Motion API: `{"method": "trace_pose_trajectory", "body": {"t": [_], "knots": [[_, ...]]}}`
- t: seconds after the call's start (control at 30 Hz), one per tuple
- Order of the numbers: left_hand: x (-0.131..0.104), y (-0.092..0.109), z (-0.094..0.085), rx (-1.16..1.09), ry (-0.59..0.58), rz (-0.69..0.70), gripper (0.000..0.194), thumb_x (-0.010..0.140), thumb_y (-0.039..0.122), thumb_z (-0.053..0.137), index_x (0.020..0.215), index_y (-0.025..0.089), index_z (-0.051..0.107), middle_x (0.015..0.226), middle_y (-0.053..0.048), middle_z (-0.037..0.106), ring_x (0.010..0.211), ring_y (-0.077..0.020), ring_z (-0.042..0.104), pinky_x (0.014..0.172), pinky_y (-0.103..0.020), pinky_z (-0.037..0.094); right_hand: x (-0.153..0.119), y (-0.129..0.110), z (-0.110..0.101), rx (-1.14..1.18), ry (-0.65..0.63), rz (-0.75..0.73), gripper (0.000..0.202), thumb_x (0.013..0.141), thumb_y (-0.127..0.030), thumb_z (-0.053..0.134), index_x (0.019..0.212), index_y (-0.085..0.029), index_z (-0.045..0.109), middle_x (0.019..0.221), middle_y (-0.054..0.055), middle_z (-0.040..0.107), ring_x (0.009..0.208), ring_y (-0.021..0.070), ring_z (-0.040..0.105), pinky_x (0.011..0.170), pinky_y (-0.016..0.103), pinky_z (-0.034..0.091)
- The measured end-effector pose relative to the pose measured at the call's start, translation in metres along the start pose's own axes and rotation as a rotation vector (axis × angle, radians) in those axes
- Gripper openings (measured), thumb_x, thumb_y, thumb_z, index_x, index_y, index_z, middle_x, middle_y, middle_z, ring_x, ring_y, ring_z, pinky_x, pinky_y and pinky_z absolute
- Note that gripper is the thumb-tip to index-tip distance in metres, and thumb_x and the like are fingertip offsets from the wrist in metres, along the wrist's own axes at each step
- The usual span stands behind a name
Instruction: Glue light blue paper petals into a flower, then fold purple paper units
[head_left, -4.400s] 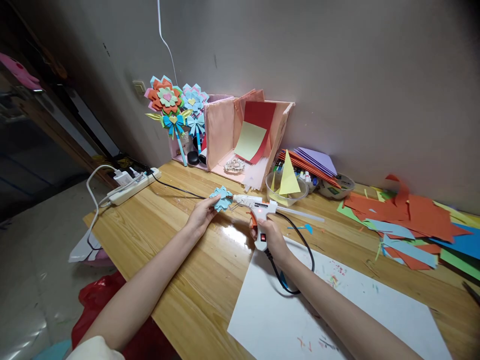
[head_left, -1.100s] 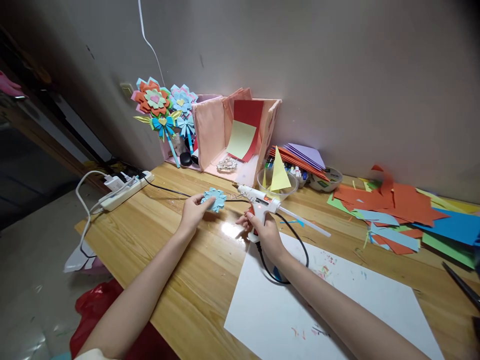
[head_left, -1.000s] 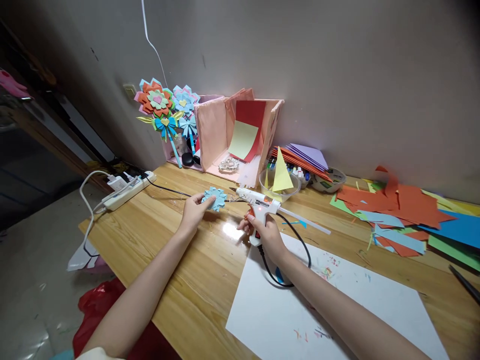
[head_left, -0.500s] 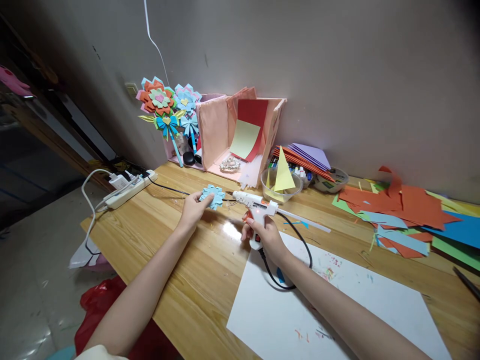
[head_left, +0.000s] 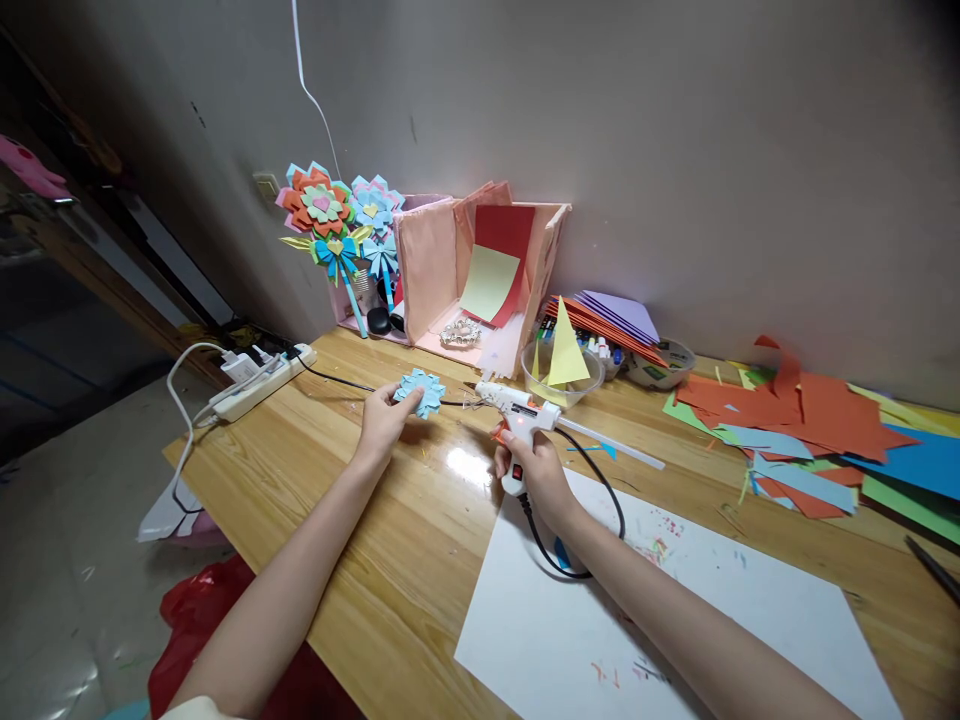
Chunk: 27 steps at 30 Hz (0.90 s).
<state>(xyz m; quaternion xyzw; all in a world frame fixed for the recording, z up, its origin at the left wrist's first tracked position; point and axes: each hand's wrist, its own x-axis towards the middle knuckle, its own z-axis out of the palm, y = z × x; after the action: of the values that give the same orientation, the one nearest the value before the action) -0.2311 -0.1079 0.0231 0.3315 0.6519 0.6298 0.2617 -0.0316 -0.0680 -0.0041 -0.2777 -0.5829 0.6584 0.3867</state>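
Note:
Between thumb and fingers, my left hand [head_left: 382,425] pinches a light blue paper flower [head_left: 421,393] above the wooden table [head_left: 397,560]. My right hand [head_left: 536,475] is wrapped round the handle of a white glue gun [head_left: 519,408], its fingers by the orange trigger. The gun's nozzle points left, toward the flower, with a gap between them. A clear glue stick [head_left: 619,445] juts from the back of the gun, and a black cable loops down from its handle.
Behind my hands stands a pink box [head_left: 427,260] beside paper flowers on stems. A plastic bowl [head_left: 562,385] holds yellow paper. Orange scraps [head_left: 832,410] and scissors [head_left: 934,568] lie at the right. White paper [head_left: 675,620] is in front; a power strip [head_left: 262,383] is at the left.
The glue gun in my right hand has moved slightly right, away from the flower. My left hand and the flower have shifted a little left, widening the gap.

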Motion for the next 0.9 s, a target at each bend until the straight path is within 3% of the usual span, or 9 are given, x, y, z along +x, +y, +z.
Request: {"method": "trace_pose_trajectory", "body": {"t": [0.3,0.63,0.9], "knots": [[-0.004,0.001,0.001,0.095,0.004,0.137,0.033,0.064,0.04,0.067,0.08,0.01,0.065,0.074,-0.004,0.065,0.064,-0.0128,0.056,0.062,-0.022,0.044,-0.002,0.003,0.003,-0.089,-0.098,0.063,0.029,0.081,-0.043,0.05,0.08,-0.014,0.052,0.046,-0.004,0.05,0.044,0.0114,0.046,0.049,0.024,0.038],[-0.012,0.005,0.006,0.163,-0.086,0.167,0.029,0.065,0.039,0.067,0.072,0.011,0.065,0.065,-0.002,0.061,0.057,-0.0117,0.053,0.055,-0.021,0.041,-0.003,0.001,0.002,-0.055,-0.032,0.022,0.029,0.081,-0.045,0.05,0.081,-0.016,0.05,0.05,-0.004,0.049,0.047,0.012,0.048,0.055,0.026,0.044],[-0.008,0.001,0.003,0.199,-0.061,0.168,0.029,0.066,0.039,0.066,0.073,0.011,0.064,0.065,-0.002,0.061,0.058,-0.0119,0.054,0.056,-0.021,0.042,-0.002,0.0,0.0,0.011,-0.049,-0.034,0.028,0.082,-0.042,0.048,0.084,-0.015,0.052,0.047,-0.004,0.049,0.043,0.011,0.046,0.047,0.023,0.037]]}}
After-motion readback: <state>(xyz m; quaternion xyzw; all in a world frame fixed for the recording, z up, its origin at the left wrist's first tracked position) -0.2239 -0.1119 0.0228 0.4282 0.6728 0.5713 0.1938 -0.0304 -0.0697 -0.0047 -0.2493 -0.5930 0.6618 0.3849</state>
